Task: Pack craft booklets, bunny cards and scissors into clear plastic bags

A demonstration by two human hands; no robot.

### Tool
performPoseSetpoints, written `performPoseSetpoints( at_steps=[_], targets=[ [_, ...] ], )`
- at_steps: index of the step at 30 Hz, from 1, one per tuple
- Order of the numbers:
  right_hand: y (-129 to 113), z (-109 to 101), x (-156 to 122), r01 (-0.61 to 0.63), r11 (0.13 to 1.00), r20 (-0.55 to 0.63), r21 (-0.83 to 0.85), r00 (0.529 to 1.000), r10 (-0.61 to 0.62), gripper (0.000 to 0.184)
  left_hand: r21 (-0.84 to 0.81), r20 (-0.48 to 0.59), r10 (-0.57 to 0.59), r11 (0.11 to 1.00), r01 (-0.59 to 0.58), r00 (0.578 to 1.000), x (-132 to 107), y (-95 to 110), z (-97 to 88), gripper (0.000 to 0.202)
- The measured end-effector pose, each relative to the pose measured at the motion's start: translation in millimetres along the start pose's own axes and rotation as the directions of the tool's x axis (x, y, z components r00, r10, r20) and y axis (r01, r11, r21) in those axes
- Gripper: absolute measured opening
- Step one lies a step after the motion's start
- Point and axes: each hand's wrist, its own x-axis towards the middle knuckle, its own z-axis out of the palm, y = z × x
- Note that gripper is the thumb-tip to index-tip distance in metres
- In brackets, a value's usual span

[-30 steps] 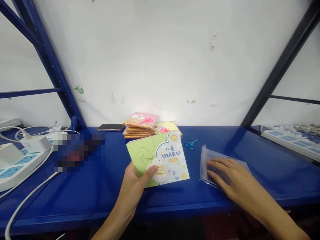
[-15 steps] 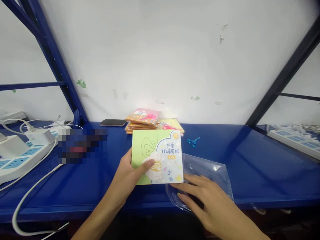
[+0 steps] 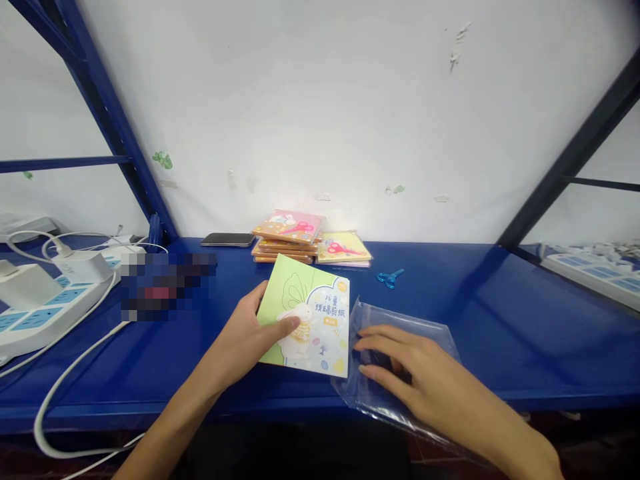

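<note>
My left hand (image 3: 260,340) grips a square paper-cutting pad (image 3: 327,340) by its left side, thumb on the front and fingers behind. The cover shows a white rabbit, Chinese lettering and a green part with a butterfly outline. It is tilted, its right edge near the other hand. My right hand (image 3: 410,363) lies over a clear plastic bag (image 3: 430,333), fingers stretched toward the pad and apart from the thumb. The bag lies on the blue table and its near edge hangs past the front. Beyond it rests a pair of small blue scissors (image 3: 390,278).
Packs with orange edges (image 3: 285,250) are stacked by the wall, pink scissors on the top one. Beside them lies a yellow pack (image 3: 345,247) with pink scissors. A phone (image 3: 227,239), power strips (image 3: 40,313) and white cables (image 3: 50,407) are at left; another power strip (image 3: 595,270) is at right.
The pad has tilted clockwise and shifted slightly left in my left hand. My right hand has come away from the pad's lower right corner and sits on the bag.
</note>
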Motion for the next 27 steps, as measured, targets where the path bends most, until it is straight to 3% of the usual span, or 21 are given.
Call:
performPoseSetpoints(
  at_steps=[3, 8, 13, 21, 27],
  targets=[
    [7.6, -12.3, 14.8, 0.023, 0.997, 0.055, -0.073, 0.998, -0.019, 0.040, 0.028, 0.027, 0.010, 1.000, -0.011, 1.000, -1.1, 2.5, 0.2, 0.052],
    [12.2, -21.0, 35.2, 0.009, 0.999, 0.129, -0.033, 0.992, -0.005, 0.049, 0.064, 0.040, 0.042, 0.997, -0.044, 0.998, -2.8, 3.8, 1.6, 0.047],
    [15.7, -20.1, 40.6, -0.013, 1.000, 0.163, 0.014, 0.987, 0.011, 0.055, 0.109, 0.149, -0.108, 0.990, 0.092, 0.983, -0.1, 0.4, -1.6, 0.052],
    [31.9, -11.8, 37.5, -0.101, 0.990, 0.076, 0.098, 0.993, 0.093, 0.048, 0.136, 0.179, -0.185, 0.977, 0.162, 0.966, 3.4, -3.3, -5.3, 0.049],
    [36.8, -8.6, 35.0, -0.094, 0.983, 0.027, 0.155, 0.996, 0.091, 0.028, 0.130, 0.162, -0.211, 0.973, 0.191, 0.964, 4.3, -3.0, -4.5, 0.048]
  ],
)
